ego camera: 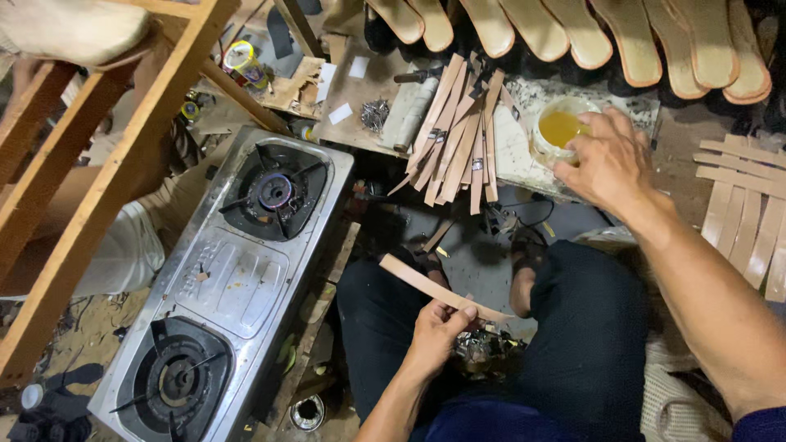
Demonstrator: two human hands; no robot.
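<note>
1. Where the view begins at the far left, a wooden frame slants down, well to the left of the two-burner gas stove, which I use as my landmark.
2. That stove lies at a slant on the floor, one burner at its upper end and the other at its lower end.
3. Just right of the stove's lower half, my left hand is pinched shut on one end of a tan leather strip; thumb and fingers clamp it, and the strip slants up and left, back toward the stove, above my dark trousers.
4. Up and right of the stove's upper burner, a fan of cut strips lies on a worn board, with a small pile of nails just left of them.
5. Further right of the stove, my right hand rests over a small cup of yellow glue, fingers curled on its rim; I cannot tell whether they truly grip it.
6. Along the top edge, well above and right of the stove, shoe soles lie in a row.
7. Farthest right from the stove, more tan strips lie side by side.
</note>
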